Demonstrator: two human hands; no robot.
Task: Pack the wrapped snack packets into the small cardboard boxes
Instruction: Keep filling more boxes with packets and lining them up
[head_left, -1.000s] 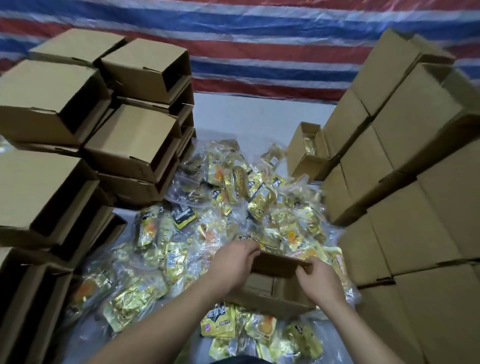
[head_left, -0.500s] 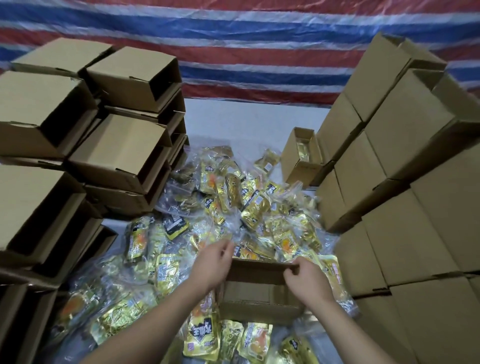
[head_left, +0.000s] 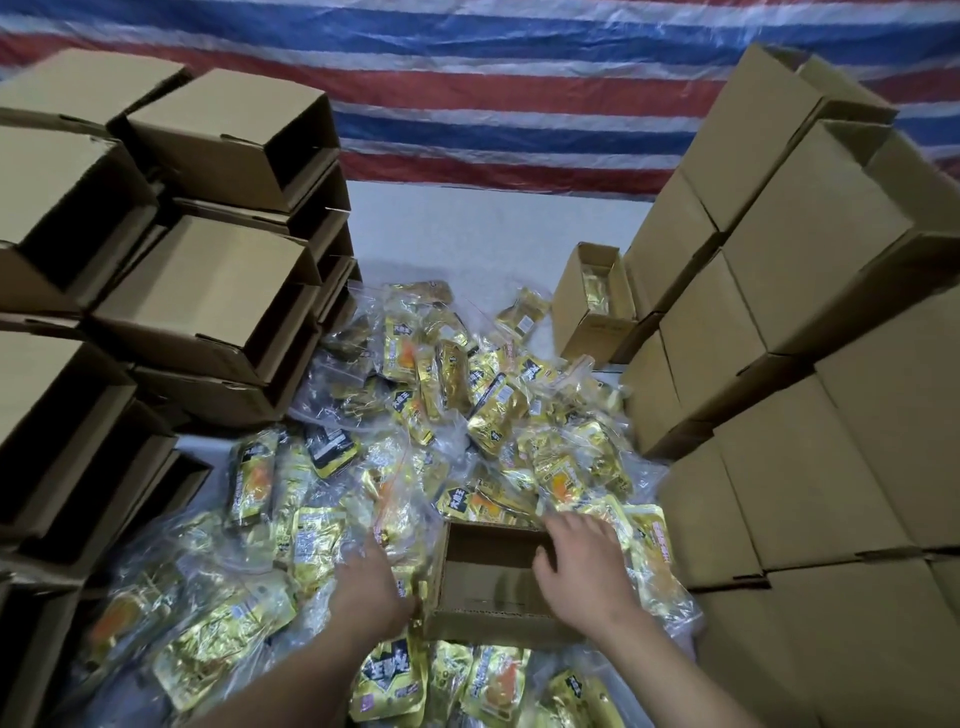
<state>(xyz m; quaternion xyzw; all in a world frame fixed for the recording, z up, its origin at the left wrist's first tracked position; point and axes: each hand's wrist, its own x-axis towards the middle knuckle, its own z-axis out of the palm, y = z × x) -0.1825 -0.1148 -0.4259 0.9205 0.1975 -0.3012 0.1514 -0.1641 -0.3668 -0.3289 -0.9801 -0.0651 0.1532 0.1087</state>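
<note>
From the head view, a small open brown cardboard box (head_left: 493, 582) is seen near the front edge of a pale surface (head_left: 483, 228), set on a heap of gold foil snack packets in clear plastic wrap (head_left: 457, 415) that covers the middle of the surface. The right hand (head_left: 582, 566) is laid over the box's right wall, its fingers curled over the rim and gripping it. The left hand (head_left: 371, 587) is placed just beside the box's left wall, among the packets; whether its fingers are clenched on a packet cannot be told. Empty open cardboard boxes (head_left: 208, 291) are stacked along the left edge, and closed cardboard boxes (head_left: 810, 322) are stacked along the right edge. A further open box holding gold packets (head_left: 592, 301) is stood at the foot of the right stack. A red, white and blue striped tarpaulin (head_left: 493, 93) is hung behind the far edge.
</note>
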